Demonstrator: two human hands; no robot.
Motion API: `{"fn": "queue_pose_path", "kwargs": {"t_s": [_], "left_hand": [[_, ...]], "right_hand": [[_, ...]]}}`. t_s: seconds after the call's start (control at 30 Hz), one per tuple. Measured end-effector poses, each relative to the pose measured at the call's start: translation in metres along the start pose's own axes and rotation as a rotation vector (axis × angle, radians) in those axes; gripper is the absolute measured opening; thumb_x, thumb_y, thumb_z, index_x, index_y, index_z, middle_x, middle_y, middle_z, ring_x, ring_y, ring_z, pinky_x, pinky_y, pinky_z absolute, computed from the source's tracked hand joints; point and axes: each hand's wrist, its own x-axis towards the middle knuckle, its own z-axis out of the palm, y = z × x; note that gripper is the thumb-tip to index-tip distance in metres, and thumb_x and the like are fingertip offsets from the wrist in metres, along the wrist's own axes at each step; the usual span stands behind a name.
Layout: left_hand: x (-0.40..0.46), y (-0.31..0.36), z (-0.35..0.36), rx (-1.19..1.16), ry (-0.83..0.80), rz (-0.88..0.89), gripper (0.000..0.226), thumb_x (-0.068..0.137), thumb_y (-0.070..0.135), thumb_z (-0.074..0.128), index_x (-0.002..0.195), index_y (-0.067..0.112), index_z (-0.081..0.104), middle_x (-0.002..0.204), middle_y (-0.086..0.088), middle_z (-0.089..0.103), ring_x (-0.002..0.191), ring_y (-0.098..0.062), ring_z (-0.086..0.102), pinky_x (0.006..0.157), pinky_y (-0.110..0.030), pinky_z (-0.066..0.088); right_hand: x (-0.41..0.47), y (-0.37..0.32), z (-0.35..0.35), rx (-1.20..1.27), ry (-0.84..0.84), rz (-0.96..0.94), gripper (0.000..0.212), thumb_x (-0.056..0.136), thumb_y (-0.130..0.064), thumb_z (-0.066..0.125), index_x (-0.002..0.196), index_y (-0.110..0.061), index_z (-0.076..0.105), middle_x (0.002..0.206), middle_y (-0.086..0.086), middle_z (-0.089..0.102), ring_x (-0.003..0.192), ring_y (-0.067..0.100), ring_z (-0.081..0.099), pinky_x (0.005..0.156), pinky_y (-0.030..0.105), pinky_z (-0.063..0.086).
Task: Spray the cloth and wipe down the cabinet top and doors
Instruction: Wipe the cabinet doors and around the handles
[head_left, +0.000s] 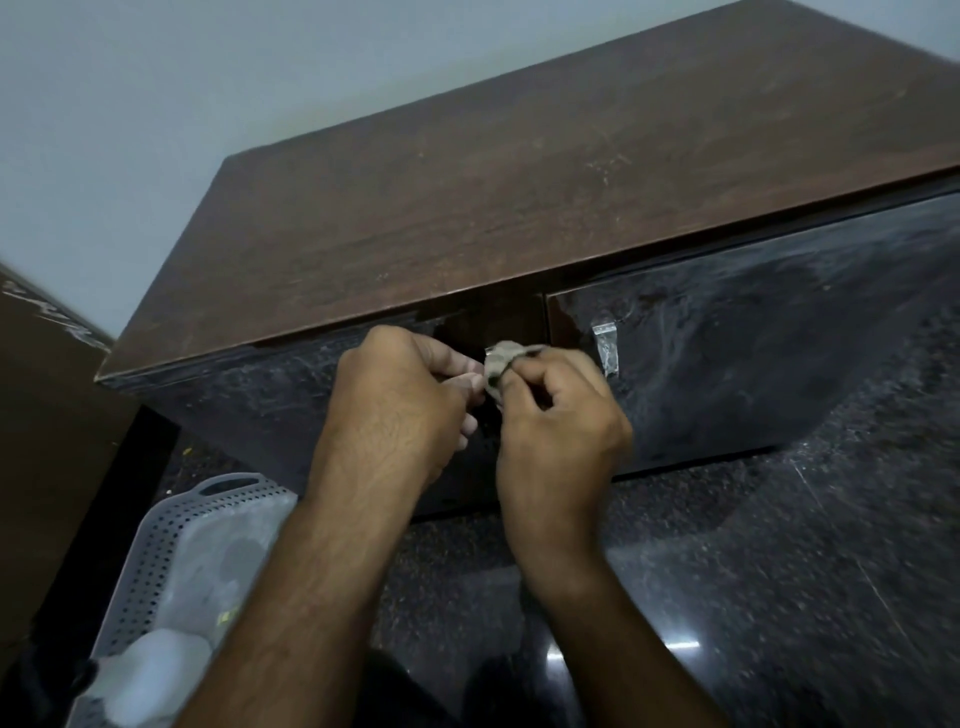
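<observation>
Hands, two, meet before the cabinet (519, 197) front: left hand (400, 400) and right hand (561, 415) both pinch one crumpled cloth (497, 364), between its two doors, left of one handle (607, 345); one basket (171, 561) sits lower left

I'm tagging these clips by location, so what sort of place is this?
Probably a room in a home: a low dark-brown wooden cabinet against a plain pale wall, a polished black speckled stone floor, and a grey perforated plastic basket.
</observation>
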Motion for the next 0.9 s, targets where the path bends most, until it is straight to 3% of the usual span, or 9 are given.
{"fn": "queue_pose_path", "kwargs": {"t_s": [0.17,0.27,0.43,0.53,0.6,0.73,0.8,0.9], "left_hand": [[-0.003,-0.001,-0.003,-0.005,-0.013,-0.002,0.010,0.089,0.018,0.071,0.080,0.022,0.074,0.064,-0.007,0.072,0.049,-0.011,0.062,0.057,-0.031,0.059],[-0.003,0.000,-0.003,-0.020,-0.040,-0.038,0.012,0.092,0.015,0.066,0.082,0.017,0.073,0.076,-0.012,0.075,0.053,-0.014,0.060,0.065,-0.037,0.059],[-0.002,0.001,-0.003,-0.070,-0.102,-0.105,0.010,0.088,0.011,0.071,0.079,0.008,0.072,0.067,-0.011,0.071,0.049,-0.015,0.057,0.062,-0.036,0.054],[0.001,-0.001,-0.001,-0.020,-0.074,-0.105,0.013,0.077,0.019,0.082,0.071,0.011,0.074,0.063,-0.010,0.073,0.049,-0.014,0.061,0.064,-0.037,0.058],[0.002,-0.002,0.000,0.022,-0.053,-0.090,0.018,0.073,0.028,0.085,0.070,0.014,0.073,0.059,-0.007,0.071,0.045,-0.012,0.061,0.057,-0.032,0.055],[0.006,-0.009,0.002,0.042,-0.063,-0.085,0.013,0.081,0.023,0.078,0.074,0.016,0.071,0.060,-0.008,0.070,0.048,-0.015,0.063,0.058,-0.035,0.058],[0.007,-0.012,0.004,0.026,-0.092,-0.094,0.007,0.087,0.015,0.073,0.081,0.017,0.072,0.066,-0.009,0.072,0.054,-0.018,0.065,0.064,-0.042,0.062],[0.008,-0.015,0.005,0.062,-0.131,-0.072,0.015,0.091,0.014,0.068,0.085,0.027,0.070,0.070,-0.004,0.074,0.058,-0.019,0.068,0.061,-0.039,0.061]], "right_hand": [[-0.005,0.010,-0.003,0.046,-0.003,0.058,0.013,0.077,0.005,0.075,0.072,-0.007,0.070,0.080,-0.004,0.067,0.076,0.004,0.063,0.068,0.007,0.044],[-0.020,0.025,-0.006,0.044,0.007,0.123,0.015,0.077,0.006,0.075,0.071,-0.007,0.071,0.079,-0.007,0.067,0.076,0.004,0.064,0.067,0.012,0.049],[-0.016,0.032,-0.007,0.070,-0.038,0.122,0.015,0.079,0.006,0.075,0.073,-0.007,0.072,0.081,-0.010,0.067,0.079,0.006,0.066,0.069,0.017,0.053],[-0.016,0.027,-0.009,0.122,-0.045,0.126,0.012,0.079,0.004,0.076,0.077,-0.007,0.075,0.083,-0.009,0.068,0.080,0.009,0.067,0.070,0.022,0.056],[-0.010,0.021,-0.009,0.162,-0.057,0.123,0.010,0.079,0.003,0.077,0.082,-0.007,0.077,0.086,-0.005,0.070,0.082,0.009,0.068,0.070,0.017,0.054],[0.001,0.018,-0.006,0.134,-0.104,0.105,0.009,0.079,0.002,0.075,0.077,-0.006,0.074,0.084,-0.004,0.068,0.079,0.006,0.065,0.067,0.008,0.046],[-0.002,0.024,-0.006,0.147,-0.129,0.113,0.007,0.080,0.002,0.075,0.078,-0.004,0.073,0.086,-0.001,0.069,0.081,0.009,0.066,0.068,0.012,0.048],[-0.001,0.034,-0.009,0.171,-0.187,0.086,0.003,0.082,0.000,0.075,0.083,-0.003,0.074,0.090,0.000,0.069,0.084,0.012,0.067,0.071,0.020,0.053]]}}
